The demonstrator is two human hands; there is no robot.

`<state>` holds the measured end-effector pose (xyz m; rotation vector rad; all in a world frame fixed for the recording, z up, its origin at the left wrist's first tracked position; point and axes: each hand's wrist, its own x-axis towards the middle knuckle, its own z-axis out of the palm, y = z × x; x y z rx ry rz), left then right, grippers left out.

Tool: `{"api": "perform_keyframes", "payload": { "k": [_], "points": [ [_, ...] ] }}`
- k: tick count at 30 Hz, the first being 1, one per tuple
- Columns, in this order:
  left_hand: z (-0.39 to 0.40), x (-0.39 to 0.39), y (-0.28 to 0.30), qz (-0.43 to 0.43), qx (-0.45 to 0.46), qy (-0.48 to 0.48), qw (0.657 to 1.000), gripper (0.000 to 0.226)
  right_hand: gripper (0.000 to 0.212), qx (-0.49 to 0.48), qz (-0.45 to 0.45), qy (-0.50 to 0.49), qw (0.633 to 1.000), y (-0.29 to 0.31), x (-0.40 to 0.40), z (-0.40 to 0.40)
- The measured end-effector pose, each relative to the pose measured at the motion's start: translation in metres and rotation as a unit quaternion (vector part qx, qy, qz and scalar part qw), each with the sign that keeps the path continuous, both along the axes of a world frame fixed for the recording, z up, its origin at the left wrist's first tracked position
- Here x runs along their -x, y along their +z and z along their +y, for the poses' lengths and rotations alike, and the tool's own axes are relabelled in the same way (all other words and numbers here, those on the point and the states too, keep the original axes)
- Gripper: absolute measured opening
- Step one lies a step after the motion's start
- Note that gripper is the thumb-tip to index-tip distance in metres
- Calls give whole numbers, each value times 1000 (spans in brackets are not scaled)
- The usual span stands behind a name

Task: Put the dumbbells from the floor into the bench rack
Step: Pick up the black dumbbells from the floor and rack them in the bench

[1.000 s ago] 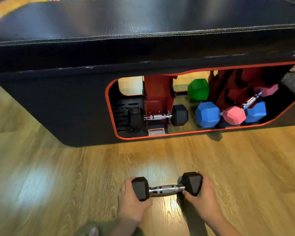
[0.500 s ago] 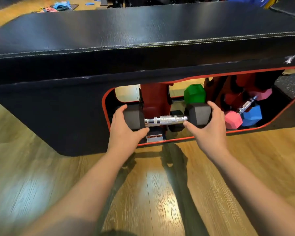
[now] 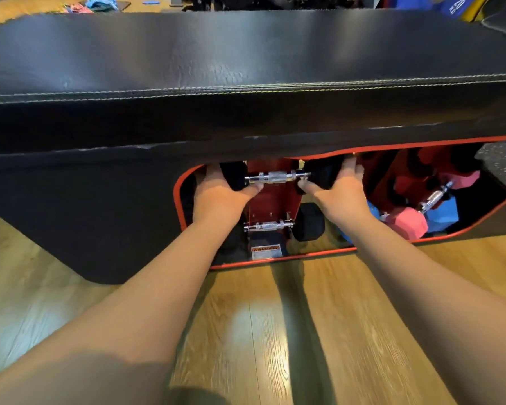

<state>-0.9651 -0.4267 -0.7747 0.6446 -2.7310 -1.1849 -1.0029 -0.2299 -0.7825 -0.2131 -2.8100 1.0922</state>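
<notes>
A black hex dumbbell with a chrome handle [image 3: 276, 177] is held level inside the bench's red-rimmed opening, high up against the red rack upright [image 3: 272, 204]. My left hand [image 3: 219, 194] grips its left head and my right hand [image 3: 338, 190] grips its right head. Below it a second black dumbbell [image 3: 268, 226] rests across the rack, its left head hidden by my left forearm. To the right, inside the opening, sit a pink dumbbell [image 3: 408, 222] and blue dumbbell heads [image 3: 441, 214].
The black padded bench top [image 3: 246, 59] overhangs the opening and hides the rack's upper part. A red rim [image 3: 278, 258] frames the opening above the wooden floor [image 3: 275, 331]. A white warning label [image 3: 265, 252] sits at the rack's foot. Clutter lies beyond the bench.
Both hands have lifted the black dumbbell off the floor, carried it forward into the opening and raised it to the upper part of the rack, above the dumbbell stored there.
</notes>
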Motion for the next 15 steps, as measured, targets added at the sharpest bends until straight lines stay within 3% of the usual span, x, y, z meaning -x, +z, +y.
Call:
{"api": "perform_keyframes", "payload": {
  "k": [2, 4, 9, 12, 15],
  "points": [
    [2, 8, 2, -85, 74, -13, 994, 68, 113, -57, -69, -19, 996, 1, 8, -12],
    [1, 13, -2, -113, 128, -14, 985, 61, 112, -104, -90, -53, 989, 0, 13, -22],
    [-3, 19, -8, -130, 172, -19, 976, 63, 96, -124, -38, -64, 989, -13, 7, -25],
    [-3, 19, -9, -145, 168, -32, 974, 63, 99, -133, -66, -65, 987, -8, 13, -24],
    [0, 13, -15, -89, 179, -16, 980, 64, 99, -117, -59, -59, 990, -9, 14, -24]
  ]
}}
